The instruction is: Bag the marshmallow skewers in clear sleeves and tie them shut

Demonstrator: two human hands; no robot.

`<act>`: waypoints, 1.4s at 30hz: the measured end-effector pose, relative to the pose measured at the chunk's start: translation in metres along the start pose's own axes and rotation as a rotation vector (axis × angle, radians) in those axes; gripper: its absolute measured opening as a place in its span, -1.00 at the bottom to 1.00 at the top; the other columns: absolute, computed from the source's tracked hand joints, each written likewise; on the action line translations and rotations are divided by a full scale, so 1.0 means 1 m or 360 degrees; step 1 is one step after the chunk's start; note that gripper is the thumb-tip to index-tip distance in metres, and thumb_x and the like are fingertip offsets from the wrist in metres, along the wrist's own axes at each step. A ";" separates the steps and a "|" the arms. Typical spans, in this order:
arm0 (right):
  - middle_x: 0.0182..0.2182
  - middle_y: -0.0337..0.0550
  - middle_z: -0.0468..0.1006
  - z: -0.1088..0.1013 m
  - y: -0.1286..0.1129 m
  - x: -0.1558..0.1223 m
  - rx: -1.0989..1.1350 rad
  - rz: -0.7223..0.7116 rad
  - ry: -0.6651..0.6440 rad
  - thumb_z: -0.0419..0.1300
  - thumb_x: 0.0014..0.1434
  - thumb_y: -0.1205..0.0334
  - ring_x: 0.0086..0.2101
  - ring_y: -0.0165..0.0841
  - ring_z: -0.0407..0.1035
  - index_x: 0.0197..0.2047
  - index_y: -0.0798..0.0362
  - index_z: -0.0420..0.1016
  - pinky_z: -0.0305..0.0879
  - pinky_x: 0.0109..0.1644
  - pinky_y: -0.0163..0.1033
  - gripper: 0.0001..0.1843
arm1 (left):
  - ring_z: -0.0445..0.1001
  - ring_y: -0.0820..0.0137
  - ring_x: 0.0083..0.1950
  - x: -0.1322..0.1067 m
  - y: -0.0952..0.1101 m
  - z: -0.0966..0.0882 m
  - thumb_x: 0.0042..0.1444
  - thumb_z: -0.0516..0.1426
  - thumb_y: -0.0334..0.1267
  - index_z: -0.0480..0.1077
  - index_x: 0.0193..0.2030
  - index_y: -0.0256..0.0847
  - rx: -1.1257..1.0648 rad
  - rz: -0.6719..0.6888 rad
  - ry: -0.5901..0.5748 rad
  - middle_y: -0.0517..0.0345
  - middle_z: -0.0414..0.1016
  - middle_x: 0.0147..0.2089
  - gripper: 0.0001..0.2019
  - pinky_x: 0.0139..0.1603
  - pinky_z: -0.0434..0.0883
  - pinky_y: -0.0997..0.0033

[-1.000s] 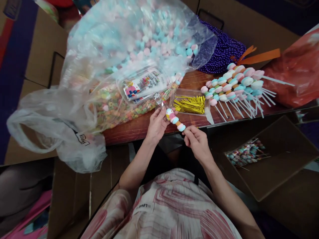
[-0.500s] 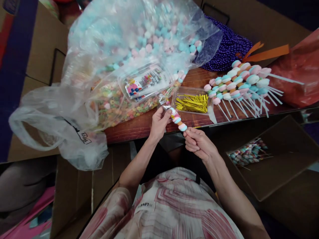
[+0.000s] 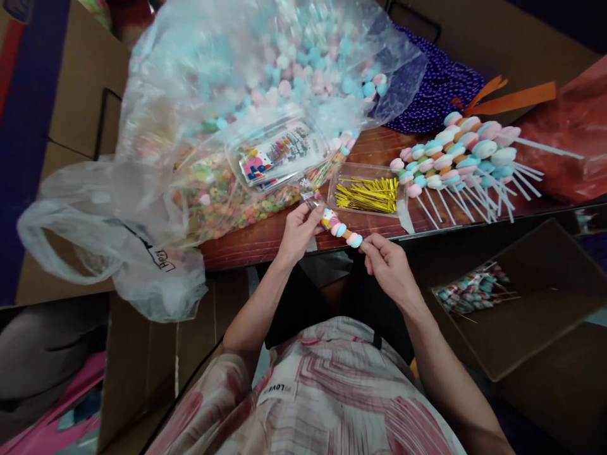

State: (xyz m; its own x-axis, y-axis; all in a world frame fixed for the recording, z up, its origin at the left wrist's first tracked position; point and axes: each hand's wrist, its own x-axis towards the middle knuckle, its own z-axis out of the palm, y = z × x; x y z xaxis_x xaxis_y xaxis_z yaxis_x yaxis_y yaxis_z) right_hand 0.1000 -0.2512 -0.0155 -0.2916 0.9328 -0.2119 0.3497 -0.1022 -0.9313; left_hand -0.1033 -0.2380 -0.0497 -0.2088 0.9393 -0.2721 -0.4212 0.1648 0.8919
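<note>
A candy skewer (image 3: 342,230) of pink, blue and orange marshmallows is held between both hands just over the table's front edge. My left hand (image 3: 298,230) pinches its upper end, where a small clear wrapper (image 3: 310,197) sits over the tip. My right hand (image 3: 389,266) pinches the stick at the lower end. Right behind the skewer lies a clear tray of gold twist ties (image 3: 366,193).
A pile of finished skewers (image 3: 462,158) lies at the right of the wooden table (image 3: 265,239). Big clear bags of marshmallows (image 3: 284,69) and cereal rings (image 3: 222,199) fill the left. Purple beads (image 3: 439,88) lie behind. A cardboard box (image 3: 526,297) with wrapped skewers stands lower right.
Both hands have shifted slightly to the right with the skewer. The clear wrapper has slid over the skewer's upper end, and my left hand now grips it there.
</note>
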 end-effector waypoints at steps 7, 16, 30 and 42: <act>-0.79 -0.44 0.18 0.011 0.000 0.005 0.0419 0.0305 -0.0171 0.14 0.17 0.02 -0.74 -0.52 -0.09 -0.43 0.01 0.37 -0.17 -0.61 -0.32 -0.74 | 0.64 0.31 -0.20 0.000 0.006 -0.004 -0.05 0.41 -0.01 0.56 -0.24 -0.16 0.0038 0.0008 -0.0133 0.05 0.68 -0.26 -0.67 -0.28 0.53 0.47; -0.62 -0.37 0.31 0.031 0.007 -0.006 -0.0339 -0.0235 0.0203 0.06 0.37 0.15 -0.58 -0.48 0.18 -0.38 0.01 0.36 0.09 -0.40 -0.33 -0.73 | 0.65 0.17 0.04 -0.013 0.013 0.004 0.05 0.37 -0.01 0.52 -0.11 -0.25 -0.0314 -0.0069 -0.0170 -0.04 0.68 -0.12 -0.61 0.05 0.53 0.28; -0.59 -0.28 0.42 0.054 0.020 -0.005 -0.1206 -0.1284 0.0843 0.10 0.36 0.43 -0.57 -0.44 0.27 -0.23 0.11 0.49 0.19 -0.38 -0.30 -0.84 | 0.63 0.24 0.08 -0.020 0.003 0.030 0.23 0.26 -0.11 0.48 -0.19 -0.25 -0.0575 -0.0051 0.0167 0.04 0.67 -0.17 -0.78 0.11 0.48 0.30; -0.52 -0.26 0.43 0.050 0.022 -0.006 -0.0678 -0.0936 0.0569 0.05 0.38 0.34 -0.53 -0.47 0.28 -0.29 0.04 0.45 0.23 -0.37 -0.36 -0.78 | 0.64 0.17 0.04 -0.024 0.007 0.025 0.28 0.18 0.01 0.47 -0.24 -0.27 -0.0507 -0.0221 0.0051 -0.02 0.67 -0.20 -0.67 0.12 0.49 0.17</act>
State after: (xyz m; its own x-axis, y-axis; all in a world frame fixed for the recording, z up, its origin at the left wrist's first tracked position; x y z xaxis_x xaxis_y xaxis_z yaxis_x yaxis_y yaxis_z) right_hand 0.0651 -0.2767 -0.0489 -0.2560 0.8544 0.4522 0.5578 0.5126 -0.6527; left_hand -0.0793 -0.2520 -0.0279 -0.1556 0.9037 -0.3989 -0.7007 0.1837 0.6894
